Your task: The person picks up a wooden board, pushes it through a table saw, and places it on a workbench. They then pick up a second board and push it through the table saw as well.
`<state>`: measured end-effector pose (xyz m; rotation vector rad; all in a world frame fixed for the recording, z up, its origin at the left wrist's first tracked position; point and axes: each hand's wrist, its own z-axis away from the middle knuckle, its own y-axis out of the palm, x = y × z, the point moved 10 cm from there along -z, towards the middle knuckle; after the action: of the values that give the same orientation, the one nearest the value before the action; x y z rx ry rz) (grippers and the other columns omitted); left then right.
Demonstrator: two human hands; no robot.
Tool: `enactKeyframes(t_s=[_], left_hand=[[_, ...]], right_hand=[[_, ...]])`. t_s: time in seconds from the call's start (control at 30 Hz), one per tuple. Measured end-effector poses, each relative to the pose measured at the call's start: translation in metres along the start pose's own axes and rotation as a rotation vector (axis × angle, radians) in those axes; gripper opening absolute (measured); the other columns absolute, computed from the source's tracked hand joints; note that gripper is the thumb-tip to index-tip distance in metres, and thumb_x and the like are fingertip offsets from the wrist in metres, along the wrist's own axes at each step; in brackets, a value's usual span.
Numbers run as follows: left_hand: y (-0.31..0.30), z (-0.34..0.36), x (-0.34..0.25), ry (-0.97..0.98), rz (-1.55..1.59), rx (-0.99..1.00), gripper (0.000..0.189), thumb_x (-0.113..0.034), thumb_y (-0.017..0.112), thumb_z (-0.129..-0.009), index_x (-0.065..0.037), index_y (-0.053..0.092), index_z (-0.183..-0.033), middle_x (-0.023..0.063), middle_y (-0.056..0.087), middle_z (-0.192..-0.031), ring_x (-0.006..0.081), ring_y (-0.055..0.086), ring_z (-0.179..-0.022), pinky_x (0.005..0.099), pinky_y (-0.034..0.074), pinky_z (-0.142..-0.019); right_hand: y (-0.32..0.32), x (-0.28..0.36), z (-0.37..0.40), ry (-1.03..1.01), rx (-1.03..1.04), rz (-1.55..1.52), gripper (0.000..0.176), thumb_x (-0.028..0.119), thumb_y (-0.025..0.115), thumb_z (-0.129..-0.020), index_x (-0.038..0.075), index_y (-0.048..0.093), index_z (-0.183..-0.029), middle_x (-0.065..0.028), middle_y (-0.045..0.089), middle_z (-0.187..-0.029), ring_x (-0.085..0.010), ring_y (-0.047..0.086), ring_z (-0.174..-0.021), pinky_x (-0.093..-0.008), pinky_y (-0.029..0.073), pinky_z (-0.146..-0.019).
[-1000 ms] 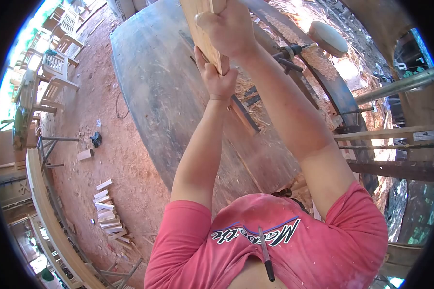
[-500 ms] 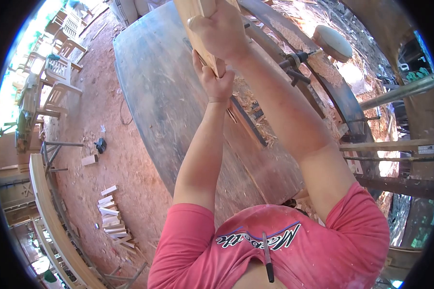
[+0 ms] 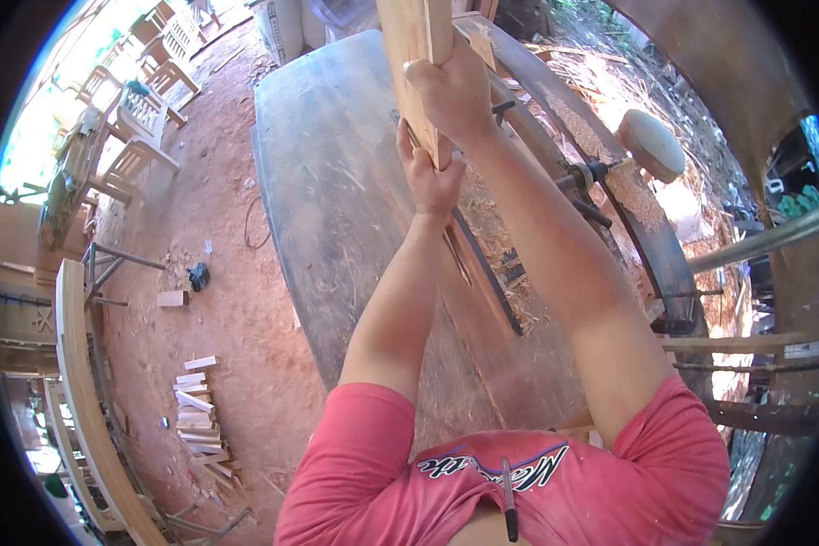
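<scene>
A pale wooden board (image 3: 402, 59) reaches from the top edge of the head view down over a large worn table (image 3: 337, 182). My left hand (image 3: 432, 182) is wrapped round the board's near end, the thumb on one side and fingers on the other. Farther along, my right hand (image 3: 455, 96) grips the same board from its right side, thumb across the top. The board's far end is cut off by the frame. Just below my left hand, a long dark-edged slot (image 3: 487, 273) runs through the tabletop, with wood shavings (image 3: 510, 246) beside it.
Right of the table are a dark metal shaft (image 3: 582, 177), a sawdust-covered beam (image 3: 601, 136) and a rounded pale block (image 3: 652, 146). Several short wood offcuts (image 3: 196, 419) lie on the dirt floor at left, near a long curved timber (image 3: 86, 391). Wooden chairs (image 3: 146, 123) stand farther back.
The view has swung, so table, board and arms appear lower and farther right. Both hands keep their hold on the board; any movement of the board along the table is hard to make out.
</scene>
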<state>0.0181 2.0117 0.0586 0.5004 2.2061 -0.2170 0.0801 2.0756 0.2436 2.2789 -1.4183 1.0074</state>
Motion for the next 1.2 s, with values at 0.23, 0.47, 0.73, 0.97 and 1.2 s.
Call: enactKeyframes(t_s=[0.23, 0.47, 0.73, 0.97, 1.2], left_hand=[[0.005, -0.033, 0.044, 0.039, -0.079, -0.026, 0.047, -0.012, 0.067, -0.069, 0.015, 0.060, -0.106, 0.0296, 0.037, -0.151, 0.0484, 0.042, -0.135, 0.0455, 0.038, -0.111], [0.004, -0.083, 0.089, -0.003, -0.110, -0.042, 0.049, -0.020, 0.069, -0.070, 0.013, 0.061, -0.105, 0.0317, 0.037, -0.151, 0.0479, 0.047, -0.131, 0.0447, 0.044, -0.106], [-0.017, -0.122, 0.112, -0.255, -0.397, 0.485, 0.050, -0.021, 0.065, -0.075, 0.001, 0.061, -0.119, 0.0283, 0.068, -0.107, 0.0464, 0.065, -0.101, 0.0491, 0.052, -0.089], [-0.150, -0.026, 0.018, -0.278, -0.501, 0.398, 0.064, -0.014, 0.061, -0.077, -0.005, 0.051, -0.140, 0.0267, 0.067, -0.114, 0.0451, 0.064, -0.104, 0.0491, 0.051, -0.089], [-0.317, 0.156, -0.144, 0.034, -0.520, 0.143, 0.054, -0.023, 0.074, -0.082, 0.008, 0.060, -0.124, 0.0311, 0.060, -0.129, 0.0428, 0.057, -0.122, 0.0444, 0.047, -0.101]], right_hand=[[0.023, -0.039, -0.028, -0.135, -0.061, 0.086, 0.054, 0.005, 0.051, -0.078, -0.003, 0.054, -0.132, -0.0256, 0.067, -0.104, -0.0399, 0.067, -0.099, -0.0422, 0.052, -0.089], [0.057, -0.067, -0.066, -0.159, -0.105, -0.076, 0.049, 0.003, 0.050, -0.079, -0.004, 0.057, -0.126, -0.0298, 0.065, -0.106, -0.0440, 0.064, -0.104, -0.0440, 0.051, -0.090], [0.099, -0.071, -0.074, -0.115, -0.246, 0.173, 0.042, 0.001, 0.053, -0.080, -0.004, 0.061, -0.121, -0.0216, 0.070, -0.096, -0.0368, 0.069, -0.086, -0.0418, 0.053, -0.079], [0.132, 0.042, 0.031, 0.200, 0.026, 0.136, 0.061, 0.007, 0.056, -0.077, 0.010, 0.047, -0.137, -0.0299, 0.067, -0.098, -0.0493, 0.064, -0.094, -0.0523, 0.052, -0.083], [0.109, 0.131, 0.171, 0.381, 0.169, -0.327, 0.046, 0.001, 0.064, -0.076, -0.007, 0.057, -0.121, -0.0175, 0.068, -0.100, -0.0295, 0.069, -0.096, -0.0396, 0.054, -0.085]])
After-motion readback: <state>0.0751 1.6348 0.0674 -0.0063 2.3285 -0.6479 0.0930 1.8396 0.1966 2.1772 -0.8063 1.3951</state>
